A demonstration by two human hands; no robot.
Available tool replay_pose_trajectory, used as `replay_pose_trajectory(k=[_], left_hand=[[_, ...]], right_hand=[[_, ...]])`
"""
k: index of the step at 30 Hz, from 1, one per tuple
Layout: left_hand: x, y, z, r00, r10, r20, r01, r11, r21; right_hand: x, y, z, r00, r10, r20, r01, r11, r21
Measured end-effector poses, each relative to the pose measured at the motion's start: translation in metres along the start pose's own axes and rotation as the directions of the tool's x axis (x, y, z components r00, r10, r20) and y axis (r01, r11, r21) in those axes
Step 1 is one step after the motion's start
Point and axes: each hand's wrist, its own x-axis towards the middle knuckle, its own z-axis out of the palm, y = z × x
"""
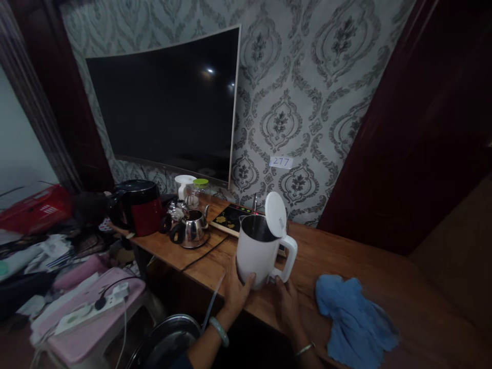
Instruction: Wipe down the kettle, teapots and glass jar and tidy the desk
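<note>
A white electric kettle point(255, 253) with its lid flipped up is held between both hands over the front edge of the wooden table. My left hand point(236, 284) is wrapped round the lower left of its body. At the base of the handle, the fingers of my right hand point(286, 302) grip the kettle's lower right side. Behind the kettle sits a black induction cooktop point(228, 218) with a thin metal spout above it. To the right lies a crumpled blue cloth point(351, 320).
Left on the table stand a steel teapot point(194, 230), a red and black kettle point(144, 210) and a green-lidded glass jar point(200, 190). Below, a metal pot point(169, 341) is beside a pink stool point(92, 328) bearing a power strip point(92, 310). A television point(165, 107) hangs behind.
</note>
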Motion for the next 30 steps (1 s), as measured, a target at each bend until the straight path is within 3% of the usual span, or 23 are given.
replay_pose_trajectory(k=[15, 21, 30], left_hand=[[0.001, 0.002, 0.000, 1.000, 0.022, -0.019, -0.021, 1.000, 0.020], [0.001, 0.001, 0.000, 1.000, 0.010, -0.002, -0.010, 1.000, 0.012], [-0.001, 0.000, -0.001, 0.999, 0.034, -0.017, -0.033, 0.999, 0.025]], right_hand=[[-0.002, -0.006, 0.002, 1.000, -0.001, -0.026, 0.000, 0.999, -0.034], [-0.005, -0.007, 0.005, 1.000, 0.012, -0.008, -0.011, 0.999, 0.039], [0.003, 0.006, -0.002, 1.000, -0.007, 0.006, 0.007, 0.999, 0.034]])
